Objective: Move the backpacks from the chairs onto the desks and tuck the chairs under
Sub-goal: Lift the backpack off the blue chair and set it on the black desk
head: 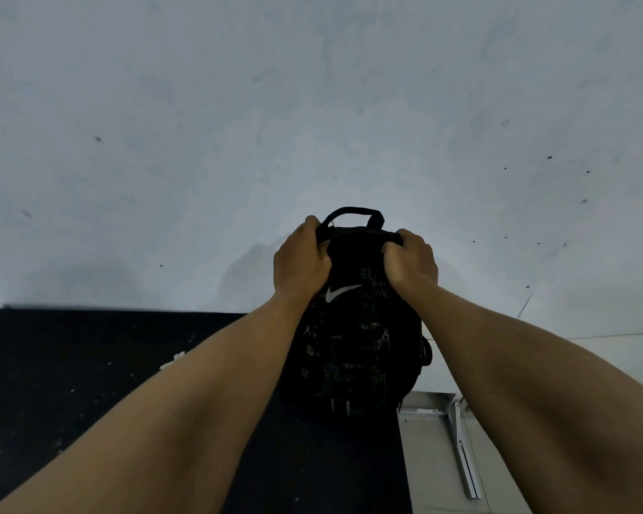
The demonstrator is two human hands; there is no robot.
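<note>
The backpack [353, 339] is standing upright at the centre of the frame, sitting at the far right corner of the worktop [90, 365], which is filling the lower left. The left hand [301, 259] and the right hand [412, 259] are gripping its top from either side, with its carry loop [353, 213] rising between them. The wall [312, 105] is spreading behind across the upper frame, and a metal frame [457, 432] is lying on the floor [431, 473] at lower right, beside the worktop.

The one camera sits on the person's head, close above both outstretched arms, facing forward and down at the wall [312, 105] ahead, with the table [71, 365] edge low left.
</note>
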